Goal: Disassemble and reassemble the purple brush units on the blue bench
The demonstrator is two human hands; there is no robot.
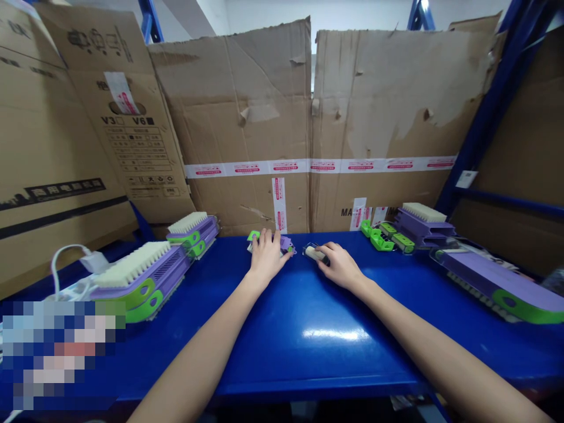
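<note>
My left hand lies over a small purple and green plastic part near the back of the blue table, fingers on top and thumb at its right side. Much of that part is hidden under the palm. To the right, my right hand is closed around a short cream-coloured piece with a dark section by the fingers. A thin, clear or wiry edge shows at its far end; its exact kind is unclear. The two pieces are apart, with a small gap between them.
Purple brush units with cream bristles and green ends stand at left, back left and back right. Another purple unit lies at right. Green parts sit nearby. Cardboard panels wall the back; a white cable is left.
</note>
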